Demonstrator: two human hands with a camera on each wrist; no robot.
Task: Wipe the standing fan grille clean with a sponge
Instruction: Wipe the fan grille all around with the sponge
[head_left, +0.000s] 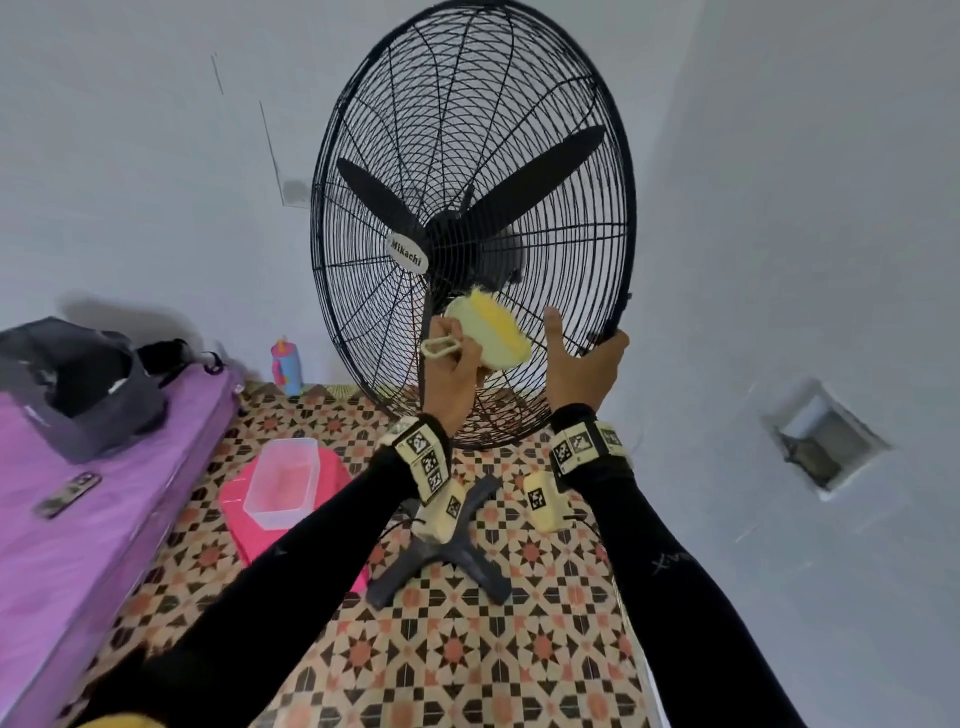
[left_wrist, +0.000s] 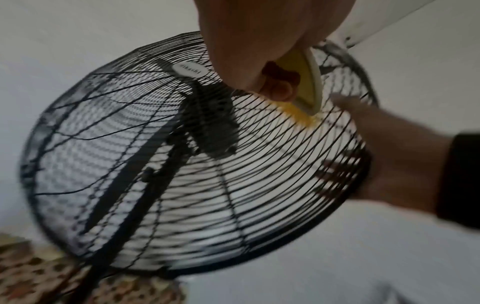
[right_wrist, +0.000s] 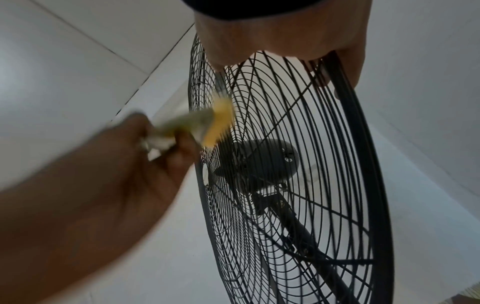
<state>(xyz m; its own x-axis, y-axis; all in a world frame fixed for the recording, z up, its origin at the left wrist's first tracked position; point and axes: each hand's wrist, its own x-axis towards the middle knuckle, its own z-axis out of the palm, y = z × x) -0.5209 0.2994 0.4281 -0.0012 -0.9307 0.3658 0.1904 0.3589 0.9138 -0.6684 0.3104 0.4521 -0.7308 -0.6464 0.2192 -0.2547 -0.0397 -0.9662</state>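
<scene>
A black standing fan grille (head_left: 467, 156) stands tilted before a white wall, with its blades behind the wires. My left hand (head_left: 449, 364) grips the handle of a pale yellow sponge (head_left: 493, 332) whose bright yellow face presses on the grille just below the hub badge. My right hand (head_left: 582, 364) holds the grille's lower right rim, fingers curled round it and thumb pointing up. The left wrist view shows the left hand (left_wrist: 259, 51), the sponge (left_wrist: 309, 82) against the wires (left_wrist: 182, 185), and the right hand (left_wrist: 389, 154). In the right wrist view the right hand (right_wrist: 285, 30) grasps the rim (right_wrist: 348, 98); the sponge (right_wrist: 207, 127) is blurred.
The fan's cross-shaped base (head_left: 447, 545) stands on a patterned floor between my arms. A clear plastic tub (head_left: 280, 478) sits on a pink stool at the left. A purple mattress (head_left: 78, 545) with a dark bag (head_left: 78, 384) lies far left. A small bottle (head_left: 285, 364) stands by the wall.
</scene>
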